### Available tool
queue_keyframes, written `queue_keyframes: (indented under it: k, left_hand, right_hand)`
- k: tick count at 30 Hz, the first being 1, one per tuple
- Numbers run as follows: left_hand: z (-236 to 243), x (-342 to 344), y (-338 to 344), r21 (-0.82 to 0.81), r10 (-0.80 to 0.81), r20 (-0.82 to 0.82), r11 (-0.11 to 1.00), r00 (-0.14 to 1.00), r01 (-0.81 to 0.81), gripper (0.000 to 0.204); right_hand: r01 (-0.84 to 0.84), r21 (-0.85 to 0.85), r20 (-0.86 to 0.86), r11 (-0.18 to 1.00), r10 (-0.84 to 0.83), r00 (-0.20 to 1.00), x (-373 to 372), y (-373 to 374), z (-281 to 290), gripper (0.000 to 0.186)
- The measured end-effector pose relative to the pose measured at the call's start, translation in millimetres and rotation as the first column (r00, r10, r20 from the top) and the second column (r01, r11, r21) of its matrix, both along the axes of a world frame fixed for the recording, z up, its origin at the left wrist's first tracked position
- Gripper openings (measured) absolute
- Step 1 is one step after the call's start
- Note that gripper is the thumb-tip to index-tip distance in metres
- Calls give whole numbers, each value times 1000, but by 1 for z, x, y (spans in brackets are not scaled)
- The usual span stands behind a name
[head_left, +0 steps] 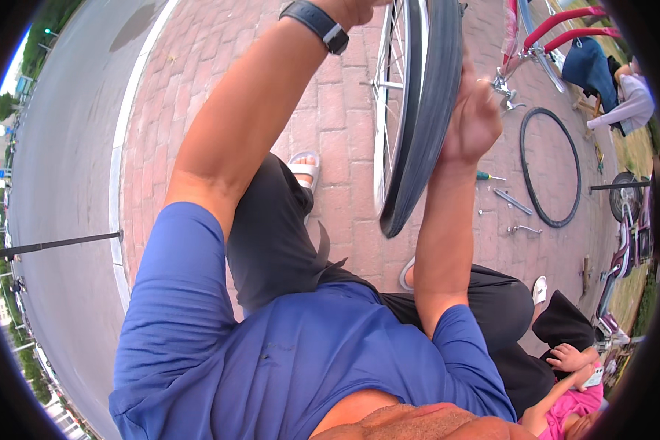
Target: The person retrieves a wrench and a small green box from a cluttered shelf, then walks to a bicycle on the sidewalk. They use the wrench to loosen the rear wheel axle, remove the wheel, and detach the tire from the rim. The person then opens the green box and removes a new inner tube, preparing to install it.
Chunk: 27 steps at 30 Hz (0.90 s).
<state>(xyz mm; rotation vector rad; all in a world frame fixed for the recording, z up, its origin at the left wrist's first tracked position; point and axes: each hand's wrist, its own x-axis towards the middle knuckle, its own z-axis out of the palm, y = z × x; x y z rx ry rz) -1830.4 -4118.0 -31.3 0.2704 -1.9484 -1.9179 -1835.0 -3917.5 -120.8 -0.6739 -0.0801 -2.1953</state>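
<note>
A spoked bicycle wheel (384,117) with a black tyre (429,139) is held upright in front of me, its upper part cut off by the frame. My right hand (471,121), slightly blurred, grips the tyre's right side, some fingers hidden behind it. Beside the wheel at the top edge is my left hand (356,10), mostly cropped, so its fingers are unclear. On the paving to the right lie a loose black rubber ring (549,167), a green-handled screwdriver (485,176), a metal bar (512,201) and a small wrench (524,229).
A red bicycle frame (557,31) is at the upper right, near a person in a pale top (631,103). A person in pink (565,407) sits close at my lower right. A parked two-wheeler (623,242) stands far right. A white kerb (117,205) borders the road.
</note>
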Motion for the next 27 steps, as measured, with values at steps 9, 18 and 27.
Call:
queue_keyframes:
  k: [9, 18, 27]
  left_hand:
    - [22, -4, 39, 31, -51, 74, 998, 996, 49, 41]
    - [21, -2, 24, -159, -59, -73, 986, 996, 47, 34]
    - [11, -24, 6, -211, 0, -52, 978, 999, -11, 33]
  right_hand:
    - [27, -16, 105, 1000, -25, 994, -52, -45, 45, 58]
    - [-52, -161, 151, 986, 77, 986, -39, -58, 18, 80]
    - [-95, -227, 208, 969, 143, 968, -2, -36, -7, 97]
